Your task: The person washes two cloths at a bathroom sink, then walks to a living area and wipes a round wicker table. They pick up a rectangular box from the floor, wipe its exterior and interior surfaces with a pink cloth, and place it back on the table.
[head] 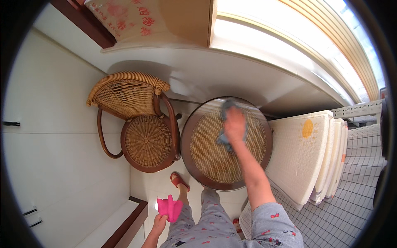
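A grey-blue cloth (pixel 229 108) lies bunched under my right hand (pixel 234 124), which presses it against the glass top of a round woven rattan table (pixel 207 148). The hand and cloth are blurred. Low in the view, my left hand (pixel 160 223) grips a bright pink cloth (pixel 170 208) by its lower corner, in front of my left leg and apart from the table. Left of the table stands a rattan armchair (pixel 145 141) with a round woven seat and a curved wicker back.
Several folded white foam mats (pixel 299 161) lean upright right of the table, beside a white wire grid (pixel 350 186). A wall and window sill (pixel 279 68) run behind. White cabinet doors (pixel 62 155) line the left. My slippered foot (pixel 180 181) is near the chair.
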Available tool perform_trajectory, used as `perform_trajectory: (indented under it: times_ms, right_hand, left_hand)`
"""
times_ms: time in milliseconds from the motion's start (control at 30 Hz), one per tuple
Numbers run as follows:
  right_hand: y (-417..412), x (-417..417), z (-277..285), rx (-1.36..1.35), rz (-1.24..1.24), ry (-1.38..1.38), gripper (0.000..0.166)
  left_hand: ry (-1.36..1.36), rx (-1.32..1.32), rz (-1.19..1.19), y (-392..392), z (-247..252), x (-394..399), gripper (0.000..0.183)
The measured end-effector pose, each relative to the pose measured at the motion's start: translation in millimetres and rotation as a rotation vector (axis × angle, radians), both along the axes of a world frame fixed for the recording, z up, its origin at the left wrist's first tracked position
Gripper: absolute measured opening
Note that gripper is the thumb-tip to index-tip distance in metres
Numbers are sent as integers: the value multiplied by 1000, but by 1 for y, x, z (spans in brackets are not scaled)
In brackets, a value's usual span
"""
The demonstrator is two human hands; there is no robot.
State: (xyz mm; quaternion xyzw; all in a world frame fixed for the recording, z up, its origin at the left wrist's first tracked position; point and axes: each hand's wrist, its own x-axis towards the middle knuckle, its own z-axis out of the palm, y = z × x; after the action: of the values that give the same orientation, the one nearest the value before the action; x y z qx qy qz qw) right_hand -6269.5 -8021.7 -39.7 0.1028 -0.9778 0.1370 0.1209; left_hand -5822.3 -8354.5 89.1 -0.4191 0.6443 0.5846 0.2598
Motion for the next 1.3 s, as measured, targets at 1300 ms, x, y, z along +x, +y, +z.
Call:
perform_trajectory:
  times_ms: [1300]
  right_hand:
    - [-130, 169, 16, -129, 264, -186, 60]
  left_hand:
    - [79, 31, -182, -30, -13, -10, 24]
